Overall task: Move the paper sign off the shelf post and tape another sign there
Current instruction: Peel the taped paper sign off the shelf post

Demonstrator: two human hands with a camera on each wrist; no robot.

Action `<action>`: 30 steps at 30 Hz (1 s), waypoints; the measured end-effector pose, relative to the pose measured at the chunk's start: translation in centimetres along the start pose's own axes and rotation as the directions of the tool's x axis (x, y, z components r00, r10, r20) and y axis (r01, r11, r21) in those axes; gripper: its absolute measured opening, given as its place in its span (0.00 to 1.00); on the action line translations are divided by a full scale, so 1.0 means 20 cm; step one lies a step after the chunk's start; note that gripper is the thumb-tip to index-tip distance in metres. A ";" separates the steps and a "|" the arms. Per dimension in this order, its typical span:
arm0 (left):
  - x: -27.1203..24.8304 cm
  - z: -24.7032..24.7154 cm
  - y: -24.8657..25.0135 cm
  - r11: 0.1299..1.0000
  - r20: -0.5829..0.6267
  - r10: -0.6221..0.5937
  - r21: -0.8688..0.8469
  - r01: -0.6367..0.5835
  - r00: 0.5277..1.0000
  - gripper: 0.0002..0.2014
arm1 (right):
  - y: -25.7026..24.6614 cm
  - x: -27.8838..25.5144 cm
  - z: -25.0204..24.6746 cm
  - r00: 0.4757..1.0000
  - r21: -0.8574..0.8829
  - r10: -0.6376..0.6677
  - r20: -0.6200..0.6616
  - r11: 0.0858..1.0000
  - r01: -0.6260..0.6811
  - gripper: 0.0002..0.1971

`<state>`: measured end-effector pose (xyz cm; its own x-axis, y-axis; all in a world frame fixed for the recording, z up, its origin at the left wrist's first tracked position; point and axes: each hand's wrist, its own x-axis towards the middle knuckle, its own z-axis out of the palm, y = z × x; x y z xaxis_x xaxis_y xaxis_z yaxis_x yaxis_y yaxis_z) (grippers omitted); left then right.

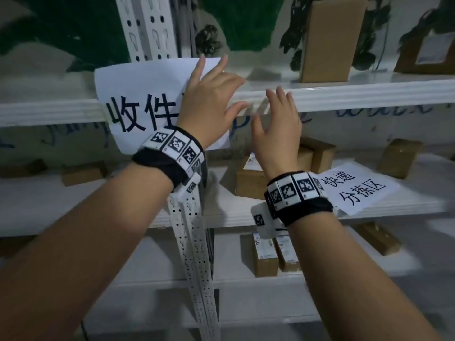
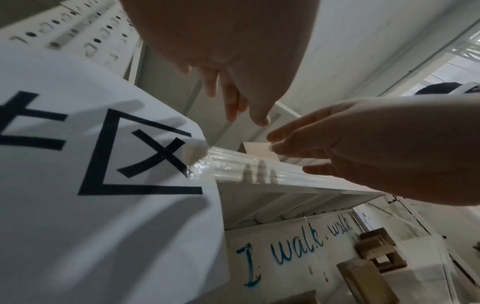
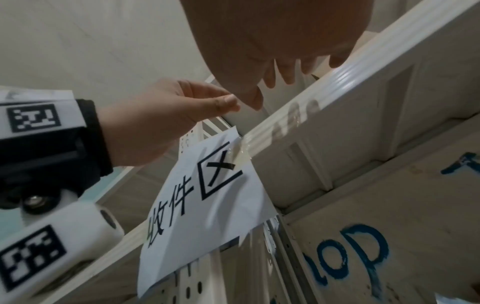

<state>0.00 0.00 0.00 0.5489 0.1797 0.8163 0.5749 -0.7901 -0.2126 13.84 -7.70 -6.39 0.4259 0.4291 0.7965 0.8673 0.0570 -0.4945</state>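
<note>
White metal shelving, cartons on the boards, painted wall behind. Paper sign [image 1: 147,104] hangs over the perforated shelf post [image 1: 147,28], its right edge fixed by clear tape [image 2: 197,164] to the shelf rail [image 1: 369,94]. Left hand [image 1: 209,99] lies flat on the sheet, fingers straight; right hand [image 1: 278,134] spread beside it, holding nothing. Sheet looks light, limp, tear-prone: best peeled at the taped corner. Second sign [image 1: 354,188] lies on the shelf below.
</note>
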 end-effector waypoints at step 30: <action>0.25 -0.01 -0.05 0.833 0.319 -0.299 0.547 0.083 0.899 0.25 | 0.13 0.08 0.27 0.993 -0.033 -0.041 -0.106 0.999 0.037 0.06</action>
<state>2.05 1.47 4.43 0.5155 0.5850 0.6262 0.8562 -0.3223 -0.4037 15.29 -1.98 -8.29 0.4151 0.3282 0.8485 0.8908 0.0428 -0.4524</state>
